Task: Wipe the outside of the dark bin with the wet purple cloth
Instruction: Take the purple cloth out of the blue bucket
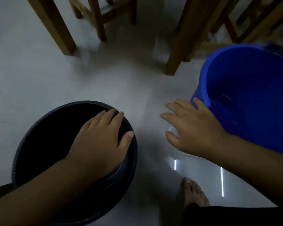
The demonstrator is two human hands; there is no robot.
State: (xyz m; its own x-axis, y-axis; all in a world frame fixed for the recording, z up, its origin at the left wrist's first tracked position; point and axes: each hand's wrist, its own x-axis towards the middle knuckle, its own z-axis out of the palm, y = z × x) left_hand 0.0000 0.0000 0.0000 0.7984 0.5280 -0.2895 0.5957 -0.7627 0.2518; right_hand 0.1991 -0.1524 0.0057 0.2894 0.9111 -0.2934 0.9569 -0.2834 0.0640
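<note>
Bin: our dark bin [44, 144] stood on the pale floor [39, 79] at lower left, upright, mouth open toward us.
Left hand: our left hand [101, 141] draped over the bin's near-right rim, fingers laid across the edge and the thumb hooked outside it; we judged this was to steady the bin so it would not slide or tip under wiping.
Right hand: our right hand [191, 128] hovered with fingers spread and empty, palm down, just beside the blue bucket [252, 88], its little finger at the bucket's rim.
Cloth: no purple cloth showed anywhere; we could not tell where it lay.
Bucket: it held water, low in the bottom; we took it as the place for wetting the cloth, set within reach on the right.
Stage: wiping looked not yet begun, since neither hand held a cloth.
Floor: a glossy patch near our bare foot [194, 193] reflected light strips, possibly wet.
Furniture: wooden legs [59, 26] stood well beyond both containers.
Writing: no brand, label or lettering was readable on bin or bucket.
</note>
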